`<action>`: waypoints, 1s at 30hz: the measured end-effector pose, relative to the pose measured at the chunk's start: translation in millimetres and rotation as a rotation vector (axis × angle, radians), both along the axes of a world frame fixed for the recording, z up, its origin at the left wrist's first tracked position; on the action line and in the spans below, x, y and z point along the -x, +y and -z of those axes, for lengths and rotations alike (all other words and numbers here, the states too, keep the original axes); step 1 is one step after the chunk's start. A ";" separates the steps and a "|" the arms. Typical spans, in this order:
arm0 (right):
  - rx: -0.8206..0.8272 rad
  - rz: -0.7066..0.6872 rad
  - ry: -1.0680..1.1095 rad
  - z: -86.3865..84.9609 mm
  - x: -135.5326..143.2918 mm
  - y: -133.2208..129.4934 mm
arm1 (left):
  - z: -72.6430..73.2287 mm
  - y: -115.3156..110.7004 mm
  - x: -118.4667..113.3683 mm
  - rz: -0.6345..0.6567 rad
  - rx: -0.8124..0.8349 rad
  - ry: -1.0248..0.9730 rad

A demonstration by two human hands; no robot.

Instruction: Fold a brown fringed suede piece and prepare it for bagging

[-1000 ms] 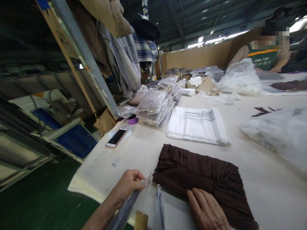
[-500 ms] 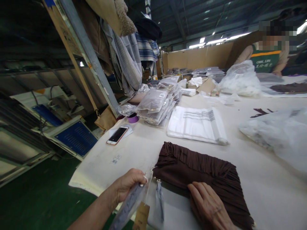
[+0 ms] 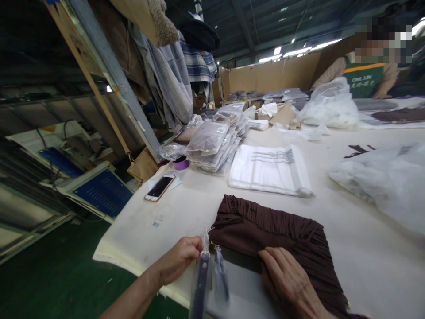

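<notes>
L hand pinches the clear bag at the table's near edge, fingers clamped on it. R hand lies flat, fingers together, on brown fringed garment near that edge; phone at left edge

Dark brown fringed cloth, white grey-striped folded fabric, purple tape roll, seemingly rose-gold phone.

Head view, downward, close over table

Left hand pinched closed, forearm angled in; right hand flat, fingers spread, palm down.
</notes>
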State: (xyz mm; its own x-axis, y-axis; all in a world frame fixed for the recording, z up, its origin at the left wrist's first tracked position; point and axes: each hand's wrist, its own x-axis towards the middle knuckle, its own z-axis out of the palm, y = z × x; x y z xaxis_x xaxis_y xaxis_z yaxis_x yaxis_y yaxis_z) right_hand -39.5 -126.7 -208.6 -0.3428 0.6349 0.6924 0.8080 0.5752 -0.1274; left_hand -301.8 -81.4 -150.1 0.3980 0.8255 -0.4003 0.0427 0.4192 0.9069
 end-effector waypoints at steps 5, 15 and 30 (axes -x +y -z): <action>0.016 -0.028 0.002 -5.9 -4.5 -1.5 | 8.4 13.0 -2.7 -0.031 -0.160 0.190; -0.093 -0.084 0.012 -2.1 -6.5 -2.5 | 18.5 60.6 -28.9 -0.184 -0.139 0.159; -0.075 -0.058 0.065 29.1 -7.7 -2.4 | 4.0 79.8 -6.3 -0.107 -0.341 0.715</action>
State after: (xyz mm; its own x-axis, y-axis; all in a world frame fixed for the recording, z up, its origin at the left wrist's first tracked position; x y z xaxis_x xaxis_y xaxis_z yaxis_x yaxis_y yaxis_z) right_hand -31.9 -129.1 -237.7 -0.3304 0.5611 0.7589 0.7645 0.6307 -0.1335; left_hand -295.5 -1.6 -154.1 0.0524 0.9675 -0.2475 0.6374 0.1584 0.7541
